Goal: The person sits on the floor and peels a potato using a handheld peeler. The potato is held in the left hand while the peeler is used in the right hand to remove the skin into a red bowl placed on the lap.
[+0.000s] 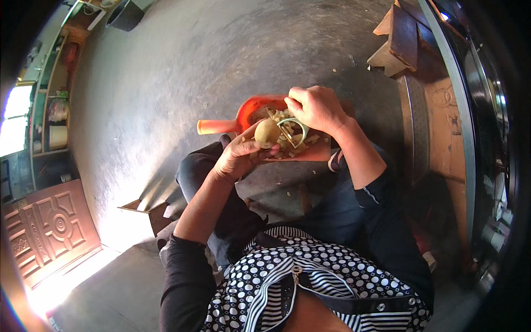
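Note:
My left hand (236, 157) cradles a round, yellowish-brown potato (266, 132) from below and the left side. In my right hand (318, 108) is a pale green Y-shaped vegetable peeler (305, 132). Its blade lies close to the potato's right side; whether it touches cannot be made out. Both hands are over an orange plastic dustpan (319, 154) on the floor in front of me, its handle pointing left. Peelings (309, 143) are heaped and scattered in the pan, partly hidden by my hands.
Scraps of peel dot the grey concrete floor (178, 70). A wooden stool (402, 39) lies at the upper right, by a dark glossy cabinet (483, 108). Left are a small wooden box-like piece (159, 220), a carved door (58, 228) and shelves (58, 116). A black bucket (125, 16) stands farther off.

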Available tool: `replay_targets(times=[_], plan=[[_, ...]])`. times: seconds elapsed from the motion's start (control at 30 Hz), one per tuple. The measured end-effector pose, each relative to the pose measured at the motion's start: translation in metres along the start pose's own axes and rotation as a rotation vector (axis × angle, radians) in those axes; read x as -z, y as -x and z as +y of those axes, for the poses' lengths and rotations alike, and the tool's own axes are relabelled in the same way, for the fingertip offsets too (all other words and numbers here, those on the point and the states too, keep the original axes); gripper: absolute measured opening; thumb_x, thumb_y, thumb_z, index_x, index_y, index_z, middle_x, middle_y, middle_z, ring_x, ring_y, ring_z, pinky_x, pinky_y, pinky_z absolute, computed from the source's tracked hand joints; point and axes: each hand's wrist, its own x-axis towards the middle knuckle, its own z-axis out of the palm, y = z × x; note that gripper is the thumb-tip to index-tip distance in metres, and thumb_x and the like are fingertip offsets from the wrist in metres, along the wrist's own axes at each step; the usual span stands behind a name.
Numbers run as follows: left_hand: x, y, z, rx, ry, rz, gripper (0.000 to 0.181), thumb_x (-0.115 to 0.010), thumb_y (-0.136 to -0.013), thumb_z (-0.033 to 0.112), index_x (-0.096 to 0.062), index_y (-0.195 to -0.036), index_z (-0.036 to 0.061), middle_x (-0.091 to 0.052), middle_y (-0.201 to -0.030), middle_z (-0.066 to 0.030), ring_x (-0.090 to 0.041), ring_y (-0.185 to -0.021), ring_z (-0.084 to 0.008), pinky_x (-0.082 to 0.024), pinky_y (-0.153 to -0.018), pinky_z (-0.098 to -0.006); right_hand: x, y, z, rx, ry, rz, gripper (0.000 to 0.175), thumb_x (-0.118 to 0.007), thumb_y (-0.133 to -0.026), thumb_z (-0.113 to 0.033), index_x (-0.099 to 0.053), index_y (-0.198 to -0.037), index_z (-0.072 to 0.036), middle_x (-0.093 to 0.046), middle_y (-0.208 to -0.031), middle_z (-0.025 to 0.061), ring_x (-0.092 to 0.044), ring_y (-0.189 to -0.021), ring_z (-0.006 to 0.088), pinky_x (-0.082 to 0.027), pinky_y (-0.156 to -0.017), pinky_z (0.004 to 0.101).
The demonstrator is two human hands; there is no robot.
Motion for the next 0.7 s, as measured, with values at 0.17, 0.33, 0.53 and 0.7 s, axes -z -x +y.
replay_targets(times=[0.17,0.33,0.53,0.7], plan=[[0.002,-0.003,0.004,0.0,-0.149,0.122,0.083,-0.077,-0.078,0.008,-0.03,-0.145,-0.0007,-0.051,-0.134,-0.0133,-0.054,-0.119,-0.0256,-0.045,-0.103,-0.0392,-0.019,-0.007,-0.008,0.05,0.01,0.014,0.022,-0.062,-0.087,-0.024,-0.058,-0.071,-0.008,-0.062,-0.06,0.0132,-0.063,-0.056,0.0341,-0.049,-0.05,0.044],[0.015,-0.005,0.004,-0.074,-0.328,0.195,0.087,-0.082,-0.076,0.014,-0.031,-0.144,-0.0027,-0.055,-0.126,-0.0113,-0.057,-0.114,-0.0215,-0.049,-0.097,-0.0344,-0.025,-0.019,-0.014,0.104,0.014,0.147,0.023,-0.064,-0.086,-0.022,-0.055,-0.069,-0.009,-0.061,-0.058,0.0106,-0.063,-0.053,0.0307,-0.049,-0.046,0.0409],[0.025,-0.004,-0.002,-0.142,-0.574,0.295,0.087,-0.088,-0.069,0.022,-0.041,-0.136,-0.0059,-0.059,-0.121,-0.0128,-0.058,-0.11,-0.0216,-0.048,-0.097,-0.0337,-0.033,-0.022,-0.022,0.234,0.001,0.115,0.017,-0.068,-0.082,-0.015,-0.056,-0.072,-0.009,-0.063,-0.062,0.009,-0.063,-0.054,0.0278,-0.048,-0.046,0.0373],[0.029,-0.003,-0.002,-0.069,-0.318,0.331,0.078,-0.086,-0.069,0.02,-0.047,-0.13,-0.0069,-0.059,-0.12,-0.0141,-0.059,-0.107,-0.0229,-0.046,-0.097,-0.0339,-0.06,-0.025,-0.01,0.222,-0.111,0.128,0.018,-0.065,-0.081,-0.016,-0.054,-0.068,-0.009,-0.06,-0.058,0.0097,-0.062,-0.053,0.0308,-0.049,-0.048,0.0413]])
